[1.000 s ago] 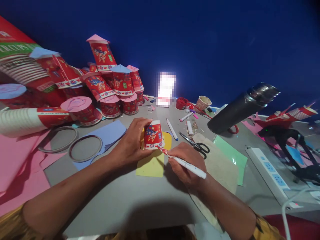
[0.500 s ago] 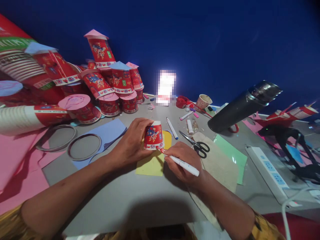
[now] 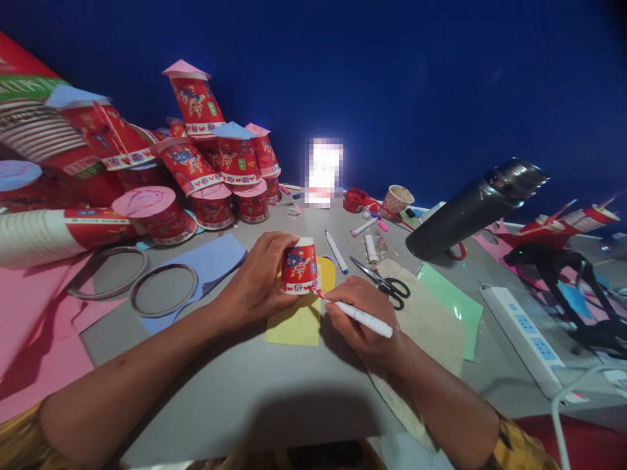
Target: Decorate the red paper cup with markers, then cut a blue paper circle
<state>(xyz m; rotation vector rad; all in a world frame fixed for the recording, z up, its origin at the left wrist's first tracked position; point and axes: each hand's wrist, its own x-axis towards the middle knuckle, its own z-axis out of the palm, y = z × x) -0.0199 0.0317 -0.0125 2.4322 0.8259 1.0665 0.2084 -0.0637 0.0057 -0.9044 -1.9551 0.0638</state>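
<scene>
An upturned red paper cup (image 3: 300, 266) stands on a yellow paper sheet (image 3: 294, 324) near the middle of the grey surface (image 3: 274, 385). The left grip (image 3: 259, 282) is closed around the cup's side. The right grip (image 3: 357, 312) pinches a white marker pen (image 3: 366, 318), its tip at the cup's rim. Black-handled scissors (image 3: 386, 282) lie just beyond.

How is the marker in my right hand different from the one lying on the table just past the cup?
The held marker is gripped in the right hand, its tip against the upturned paper cup that the left hand steadies; the loose marker lies untouched on the table. The held marker's tip is red; the loose marker's end is blue. Both have white barrels.
</scene>
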